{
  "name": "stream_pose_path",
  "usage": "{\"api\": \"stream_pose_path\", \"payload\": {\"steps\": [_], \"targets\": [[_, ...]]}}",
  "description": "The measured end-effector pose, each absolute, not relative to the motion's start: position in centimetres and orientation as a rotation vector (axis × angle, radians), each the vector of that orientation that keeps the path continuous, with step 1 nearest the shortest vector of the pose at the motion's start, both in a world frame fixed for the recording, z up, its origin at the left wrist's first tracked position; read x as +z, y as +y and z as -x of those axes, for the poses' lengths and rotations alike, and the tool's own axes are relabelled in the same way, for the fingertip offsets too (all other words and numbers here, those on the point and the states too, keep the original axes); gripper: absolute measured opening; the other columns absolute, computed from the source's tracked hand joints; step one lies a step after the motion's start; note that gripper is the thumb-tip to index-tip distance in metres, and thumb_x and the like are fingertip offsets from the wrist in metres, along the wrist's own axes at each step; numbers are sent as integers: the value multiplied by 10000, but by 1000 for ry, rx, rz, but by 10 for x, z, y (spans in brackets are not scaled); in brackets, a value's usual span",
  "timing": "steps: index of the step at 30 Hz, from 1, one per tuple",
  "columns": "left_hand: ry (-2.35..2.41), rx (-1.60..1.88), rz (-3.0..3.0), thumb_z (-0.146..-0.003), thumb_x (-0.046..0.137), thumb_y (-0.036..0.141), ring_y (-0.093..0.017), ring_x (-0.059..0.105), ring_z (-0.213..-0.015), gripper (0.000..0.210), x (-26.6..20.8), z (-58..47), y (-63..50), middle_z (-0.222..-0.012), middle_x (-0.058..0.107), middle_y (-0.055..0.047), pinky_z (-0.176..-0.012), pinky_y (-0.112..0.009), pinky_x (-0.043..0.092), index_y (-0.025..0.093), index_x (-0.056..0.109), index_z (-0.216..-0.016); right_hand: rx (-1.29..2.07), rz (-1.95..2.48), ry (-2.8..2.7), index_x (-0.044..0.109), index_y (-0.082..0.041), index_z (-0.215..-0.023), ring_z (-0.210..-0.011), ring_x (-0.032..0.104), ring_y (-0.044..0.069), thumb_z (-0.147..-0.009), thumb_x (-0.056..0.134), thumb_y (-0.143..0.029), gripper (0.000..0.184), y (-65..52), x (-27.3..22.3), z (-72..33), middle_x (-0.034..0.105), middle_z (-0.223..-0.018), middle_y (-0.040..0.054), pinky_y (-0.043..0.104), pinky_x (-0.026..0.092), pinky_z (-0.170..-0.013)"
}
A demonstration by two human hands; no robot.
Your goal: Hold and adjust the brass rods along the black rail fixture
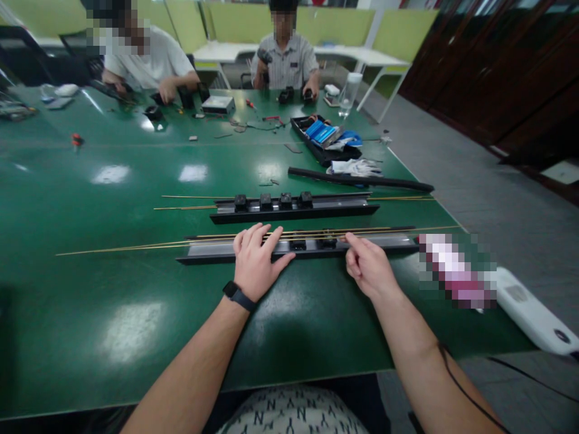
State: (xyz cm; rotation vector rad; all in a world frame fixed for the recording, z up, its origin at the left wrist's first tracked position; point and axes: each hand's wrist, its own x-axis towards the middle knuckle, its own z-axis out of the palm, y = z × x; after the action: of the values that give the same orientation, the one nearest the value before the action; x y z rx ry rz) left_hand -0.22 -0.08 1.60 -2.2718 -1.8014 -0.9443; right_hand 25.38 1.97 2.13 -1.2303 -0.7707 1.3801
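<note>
A long black-edged channel (217, 249) with a pale inner floor lies across the table in front of me. Thin gold-coloured rods (131, 247) run along it and stick out past both ends. Inside it sit small black blocks (297, 242). My left hand (259, 259) lies over the channel, fingers spread across the rods, thumb along the near edge. My right hand (368, 265) is closed at the rods, right of the blocks, index fingertip against them; what it pinches, if anything, is hidden. Behind lies a similar channel (294, 213) with several black blocks and rods.
Beyond are a black tube (362, 179), white gloves (355, 167) and a black tray (312, 141) of blue items. At right lie a blurred pink-white item (455, 271) and a white device (529, 310). Two people work across the green table (136, 392), near a clear bottle (350, 95).
</note>
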Motion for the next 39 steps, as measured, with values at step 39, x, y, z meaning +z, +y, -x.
{"api": "stream_pose_path", "payload": {"steps": [39], "targets": [[-1781, -934, 2266, -875, 712, 558, -324, 512, -1349, 559, 15, 3, -1, -1358, 638, -115, -1155, -519, 302, 271, 630, -1347, 1292, 1218, -672, 692, -158, -852, -291, 316, 45, -759, 845, -387, 291, 21, 24, -257, 481, -434, -77, 159, 206, -274]]}}
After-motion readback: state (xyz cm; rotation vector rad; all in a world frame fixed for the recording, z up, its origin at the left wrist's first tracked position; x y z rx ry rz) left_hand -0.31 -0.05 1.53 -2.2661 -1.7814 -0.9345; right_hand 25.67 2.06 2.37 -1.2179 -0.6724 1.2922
